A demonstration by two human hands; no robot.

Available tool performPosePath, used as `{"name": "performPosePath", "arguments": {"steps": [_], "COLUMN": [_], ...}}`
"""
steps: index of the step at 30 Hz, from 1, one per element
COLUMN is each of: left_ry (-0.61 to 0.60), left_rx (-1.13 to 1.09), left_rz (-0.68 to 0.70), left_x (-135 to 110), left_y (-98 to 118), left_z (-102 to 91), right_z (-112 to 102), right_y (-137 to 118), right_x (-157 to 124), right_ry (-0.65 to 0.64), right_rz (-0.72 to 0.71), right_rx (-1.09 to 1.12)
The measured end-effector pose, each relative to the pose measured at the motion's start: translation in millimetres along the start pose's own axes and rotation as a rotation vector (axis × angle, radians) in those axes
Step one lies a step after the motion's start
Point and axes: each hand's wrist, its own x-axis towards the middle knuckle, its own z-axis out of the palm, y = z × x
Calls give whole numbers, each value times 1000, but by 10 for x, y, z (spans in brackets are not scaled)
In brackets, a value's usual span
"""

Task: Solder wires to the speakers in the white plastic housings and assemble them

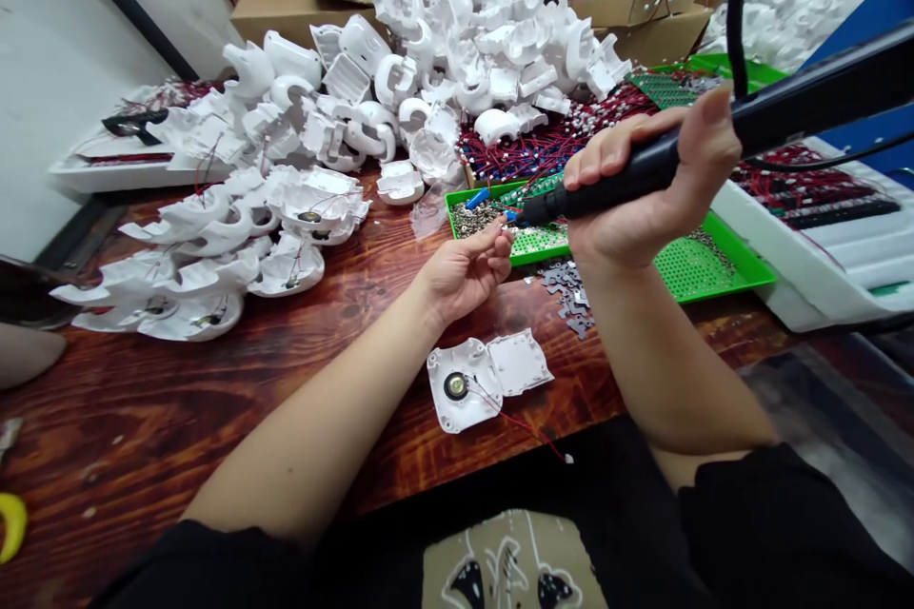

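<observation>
My right hand [649, 181] is wrapped round a black electric screwdriver [606, 183], its tip pointing left over a green tray [685, 268] of small screws. My left hand [471, 271] is closed in a pinch at the screwdriver's tip; whatever its fingertips hold is too small to make out. Below my hands, on the table, lies an open white plastic housing [466, 411] with a round black speaker [455, 385] in it. A thin red wire [525, 422] runs from the speaker to a small white connector.
White plastic shells [443, 38] are heaped at the back, and housings with speakers [214, 257] stack at the left. Grey metal pieces [567, 295] lie by the tray's front edge. A white foam box [821, 276] with wired parts stands right. Cardboard boxes [635, 19] are behind.
</observation>
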Motion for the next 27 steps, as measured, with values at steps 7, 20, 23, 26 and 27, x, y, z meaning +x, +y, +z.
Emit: {"name": "performPosePath", "arguments": {"steps": [7,20,23,26,27], "left_ry": [14,39,14,3,1], "left_rx": [-79,-72,-45,-6,6], "left_rz": [-14,26,56,74,81], "left_x": [0,36,35,37,37], "left_y": [-9,-6,-16,-26,-27], "left_z": [9,-16,-34,-61,-67], "right_z": [-4,38,88,129,137], "right_y": [0,29,-7,-37,-41], "right_x": [6,0,-31,-61,-66], "right_ry": [41,50,88,128,136], "right_rz": [-2,-5,-18,-25,-26], "right_rx": [27,101,146,150,145]}}
